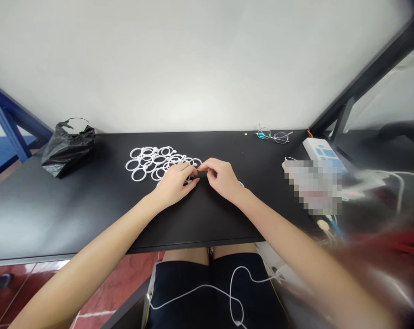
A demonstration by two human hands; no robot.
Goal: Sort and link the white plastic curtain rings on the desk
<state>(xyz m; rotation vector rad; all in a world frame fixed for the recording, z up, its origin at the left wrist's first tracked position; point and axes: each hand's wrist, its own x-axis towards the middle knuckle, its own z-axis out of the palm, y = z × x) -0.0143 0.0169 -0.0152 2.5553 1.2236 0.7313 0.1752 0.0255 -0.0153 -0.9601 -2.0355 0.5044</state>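
Several white rings (139, 174) lie in an overlapping heap on the black table (200, 214), left of centre. Over the right end of the heap is my left hand (177, 183), its fingers curled and closed around something I cannot make out. Just to its right, my right hand (221, 177) has its thumb and index finger bent into a pinch. The fingertips of both hands nearly meet, with a small dark bit between them. Part of a white ring (241, 184) shows beside my right wrist.
A black plastic bag (68, 148) stands at the back left. Eyeglasses (273, 136) lie at the back right. Farther right are a white and blue box (321, 153), a blurred-out item (313, 187) and cables. A white cable (203, 286) crosses my lap.
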